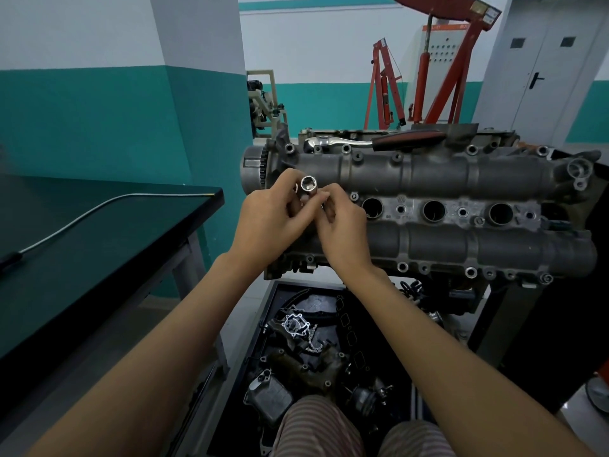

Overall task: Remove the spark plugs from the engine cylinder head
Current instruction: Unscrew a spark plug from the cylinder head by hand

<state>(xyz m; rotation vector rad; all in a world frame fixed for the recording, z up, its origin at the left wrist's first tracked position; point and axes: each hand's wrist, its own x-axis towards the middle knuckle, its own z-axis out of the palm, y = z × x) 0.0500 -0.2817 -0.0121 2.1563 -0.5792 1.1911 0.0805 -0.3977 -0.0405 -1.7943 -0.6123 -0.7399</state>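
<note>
Two hands mid-frame, left hand (270,212) and right hand (342,225) both pinching one shiny socket (309,186), open end up, three open plug wells (434,211) on grey cylinder head (461,179), one ratchet (372,141) upper centre

There is only one view, from a wide-angle camera on the person's head. It looks forward and down, close over the cylinder head (428,206) at the frame centre, with the room's far wall along the top.

We see the grey cylinder head (428,179) lying level, three open plug wells (434,211) in its middle row; steel socket (309,185) upright above its left end.
</note>
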